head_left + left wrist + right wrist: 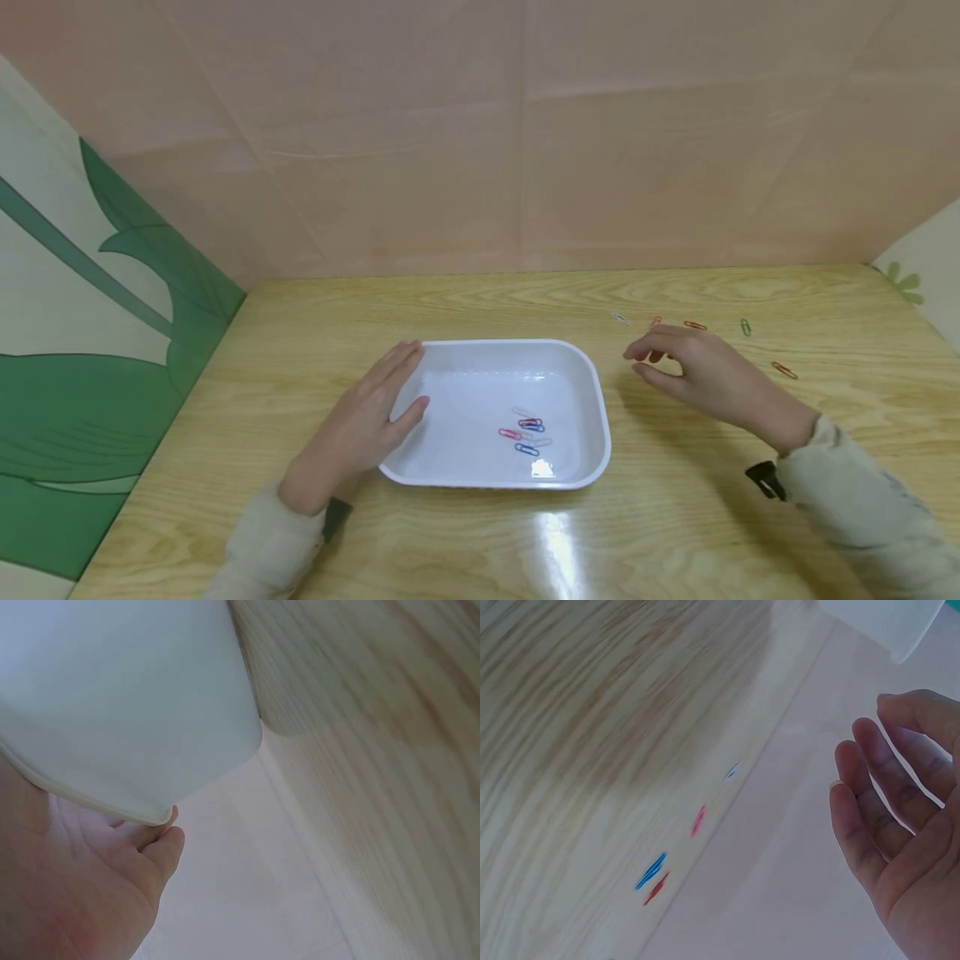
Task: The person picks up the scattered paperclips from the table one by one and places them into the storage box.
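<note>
Right grip [701, 367] hovers released near a loose blue paperclip [651, 871] (hidden from the head view).

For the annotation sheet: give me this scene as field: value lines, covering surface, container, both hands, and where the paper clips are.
surface: wood-grain table
container: white tray on the table
left hand: touches the tray's left rim
right hand: raised above the table, right of the tray, nothing visible in it
clips in tray: small cluster, pink, blue and pale among them; overlap makes the count unsure
clips on table: pale clip, pinkish clip, red clip, green clip, orange-brown clip; blue clip shows in the right wrist view
</note>
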Demonstrator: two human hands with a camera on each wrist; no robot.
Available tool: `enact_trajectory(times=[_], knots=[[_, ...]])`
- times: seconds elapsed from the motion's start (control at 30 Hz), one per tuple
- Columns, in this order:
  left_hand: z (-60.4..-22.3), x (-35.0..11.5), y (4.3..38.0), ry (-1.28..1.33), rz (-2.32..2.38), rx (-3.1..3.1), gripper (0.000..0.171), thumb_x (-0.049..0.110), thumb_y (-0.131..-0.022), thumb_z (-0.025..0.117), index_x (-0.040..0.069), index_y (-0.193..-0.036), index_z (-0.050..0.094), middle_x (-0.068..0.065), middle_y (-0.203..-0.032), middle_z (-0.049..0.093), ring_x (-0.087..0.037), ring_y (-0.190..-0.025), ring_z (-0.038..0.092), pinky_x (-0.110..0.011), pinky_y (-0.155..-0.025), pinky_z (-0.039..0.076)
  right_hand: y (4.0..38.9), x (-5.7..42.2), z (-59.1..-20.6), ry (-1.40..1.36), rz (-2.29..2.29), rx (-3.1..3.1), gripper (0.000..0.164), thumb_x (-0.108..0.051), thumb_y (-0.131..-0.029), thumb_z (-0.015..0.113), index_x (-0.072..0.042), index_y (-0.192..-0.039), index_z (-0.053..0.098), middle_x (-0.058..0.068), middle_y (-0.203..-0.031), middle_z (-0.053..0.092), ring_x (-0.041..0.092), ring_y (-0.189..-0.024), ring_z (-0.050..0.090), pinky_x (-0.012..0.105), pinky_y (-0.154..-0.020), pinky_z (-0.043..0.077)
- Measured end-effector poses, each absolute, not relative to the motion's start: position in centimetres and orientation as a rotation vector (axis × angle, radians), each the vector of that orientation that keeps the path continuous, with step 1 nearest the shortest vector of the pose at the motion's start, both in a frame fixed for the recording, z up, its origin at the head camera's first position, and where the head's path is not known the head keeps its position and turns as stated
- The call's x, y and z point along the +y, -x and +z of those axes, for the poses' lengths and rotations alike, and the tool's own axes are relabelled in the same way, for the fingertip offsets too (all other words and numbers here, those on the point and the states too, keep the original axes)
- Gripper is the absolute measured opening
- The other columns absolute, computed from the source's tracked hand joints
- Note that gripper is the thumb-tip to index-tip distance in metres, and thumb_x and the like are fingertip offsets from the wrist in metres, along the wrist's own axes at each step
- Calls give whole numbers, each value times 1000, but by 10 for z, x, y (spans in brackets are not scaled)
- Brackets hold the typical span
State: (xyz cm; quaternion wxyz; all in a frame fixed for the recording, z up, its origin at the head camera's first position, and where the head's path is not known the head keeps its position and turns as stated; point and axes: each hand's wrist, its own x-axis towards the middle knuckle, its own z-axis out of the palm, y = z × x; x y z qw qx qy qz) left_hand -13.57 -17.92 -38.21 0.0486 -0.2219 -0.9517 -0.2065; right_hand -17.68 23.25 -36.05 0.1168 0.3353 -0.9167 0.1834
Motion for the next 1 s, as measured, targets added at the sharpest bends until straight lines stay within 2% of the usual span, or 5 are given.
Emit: enact_trajectory(times=[0.53, 0.8, 1.0], knots=[[-384, -179, 139, 712, -630, -2867, 65, 33, -100, 58, 4, -153, 35, -14, -160, 34, -32, -150, 30, -51, -121, 30, 192, 272, -376, -862, 535, -2826, 13, -7, -85, 75, -10, -98, 74, -2, -94, 74, 14, -80, 65, 32, -65, 58], [-383, -178, 140, 712, -614, -2862, 64, 32, -100, 58, 4, -153, 36, -13, -160, 34, -33, -149, 31, -51, -121, 31, 199, 291, -378, -770, 534, -2939, 13, -8, -88, 73, -8, -100, 74, 5, -101, 74, 16, -84, 65, 31, -68, 56], [-383, -178, 140, 708, -622, -2865, 64, 33, -100, 58, 4, -153, 36, -13, -160, 35, -33, -150, 31, -51, -121, 30, 202, 303, -383, -707, 516, -2958, 13, -8, -87, 73, -7, -100, 74, 1, -94, 74, 14, -81, 65, 31, -67, 56]])
